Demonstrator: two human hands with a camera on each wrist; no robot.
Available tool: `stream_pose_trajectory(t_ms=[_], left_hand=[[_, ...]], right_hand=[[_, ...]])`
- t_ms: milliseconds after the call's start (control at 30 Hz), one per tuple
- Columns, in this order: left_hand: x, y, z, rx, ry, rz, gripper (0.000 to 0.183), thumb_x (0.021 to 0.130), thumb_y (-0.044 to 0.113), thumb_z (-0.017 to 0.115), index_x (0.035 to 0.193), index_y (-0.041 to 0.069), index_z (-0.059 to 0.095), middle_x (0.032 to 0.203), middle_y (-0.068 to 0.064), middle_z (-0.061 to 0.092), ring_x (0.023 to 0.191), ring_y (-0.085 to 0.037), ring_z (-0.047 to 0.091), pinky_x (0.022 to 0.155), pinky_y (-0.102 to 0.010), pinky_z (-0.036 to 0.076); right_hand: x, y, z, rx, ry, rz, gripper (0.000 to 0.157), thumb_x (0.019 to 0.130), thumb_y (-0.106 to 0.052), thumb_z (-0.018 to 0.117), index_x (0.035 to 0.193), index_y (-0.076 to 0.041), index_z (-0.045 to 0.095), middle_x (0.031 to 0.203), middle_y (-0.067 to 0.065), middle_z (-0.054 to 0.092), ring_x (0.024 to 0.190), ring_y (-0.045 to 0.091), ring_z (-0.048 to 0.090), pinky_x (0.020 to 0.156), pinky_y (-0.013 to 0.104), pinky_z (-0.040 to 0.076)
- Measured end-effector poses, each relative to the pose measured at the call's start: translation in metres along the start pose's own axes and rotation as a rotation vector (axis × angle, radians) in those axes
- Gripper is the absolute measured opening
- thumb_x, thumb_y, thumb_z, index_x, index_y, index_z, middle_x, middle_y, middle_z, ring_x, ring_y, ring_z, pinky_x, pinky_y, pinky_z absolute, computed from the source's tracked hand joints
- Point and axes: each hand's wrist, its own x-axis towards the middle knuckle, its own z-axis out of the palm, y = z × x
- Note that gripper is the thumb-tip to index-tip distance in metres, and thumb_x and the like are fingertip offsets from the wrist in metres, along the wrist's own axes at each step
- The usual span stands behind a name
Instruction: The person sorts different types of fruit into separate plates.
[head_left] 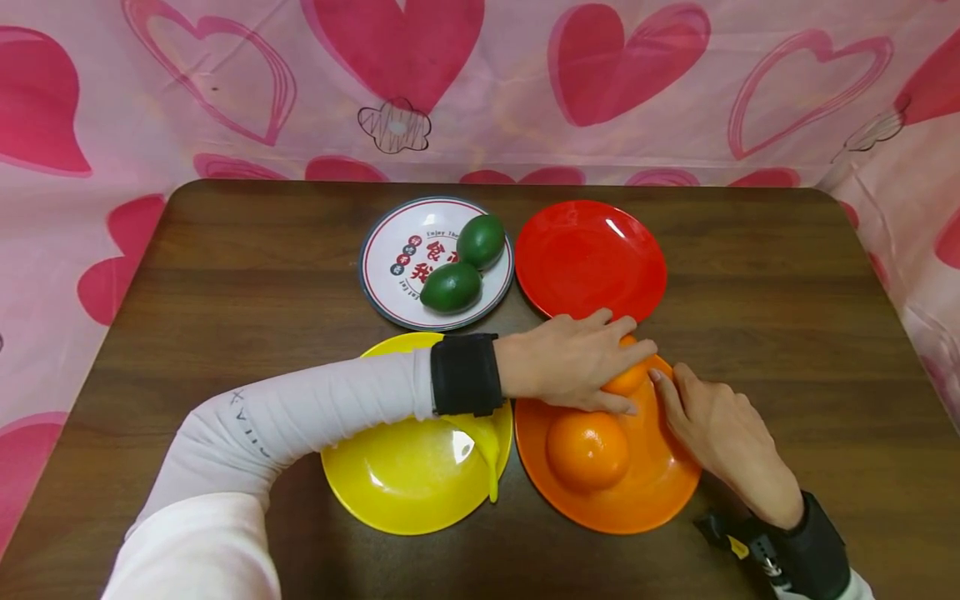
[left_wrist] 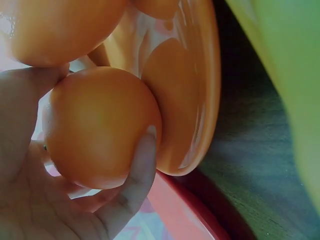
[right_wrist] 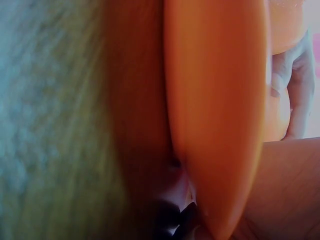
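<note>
My left hand [head_left: 570,358] reaches over the orange plate [head_left: 652,483] and grips a small orange [left_wrist: 102,127], fingers and thumb curled round its sides. Just nearer to me, a larger orange [head_left: 587,452] sits on the same plate. My right hand [head_left: 723,425] holds the plate's right rim, its thumb over the top edge; its other fingers are partly hidden by the plate. In the right wrist view the plate's side [right_wrist: 215,100] fills the middle.
A yellow plate [head_left: 405,500] with a banana [head_left: 489,454] lies left, under my left forearm. Behind stand a white printed plate [head_left: 382,275] with two dark green avocados [head_left: 450,288] and a red plate [head_left: 592,258]. The brown table [head_left: 787,317] meets a heart-patterned cloth.
</note>
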Motion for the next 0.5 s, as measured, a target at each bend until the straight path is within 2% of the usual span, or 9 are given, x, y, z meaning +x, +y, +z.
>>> stream_pose_trajectory(t_ms=[300,500], left_hand=[[-0.007,-0.005,-0.001,0.000,0.102,-0.013,0.074,0.092,0.068,0.034,0.154,0.028,0.027,0.144,-0.003,0.042,0.114,-0.018,0.046,0.074,-0.027,0.051],[-0.017,-0.011,-0.004,-0.002,0.162,-0.032,0.072,0.094,0.065,0.036,0.153,0.025,0.030,0.140,-0.004,0.045,0.111,-0.019,0.047,0.073,-0.027,0.050]], right_hand=[[0.001,0.000,0.000,-0.011,-0.014,0.009,0.059,0.099,-0.060,0.021,0.096,-0.006,0.044,0.065,0.007,0.038,0.053,0.025,0.041,0.049,0.037,0.034],[0.001,0.000,0.000,-0.016,-0.017,0.016,0.059,0.099,-0.061,0.021,0.096,-0.006,0.044,0.065,0.008,0.039,0.054,0.026,0.042,0.050,0.037,0.034]])
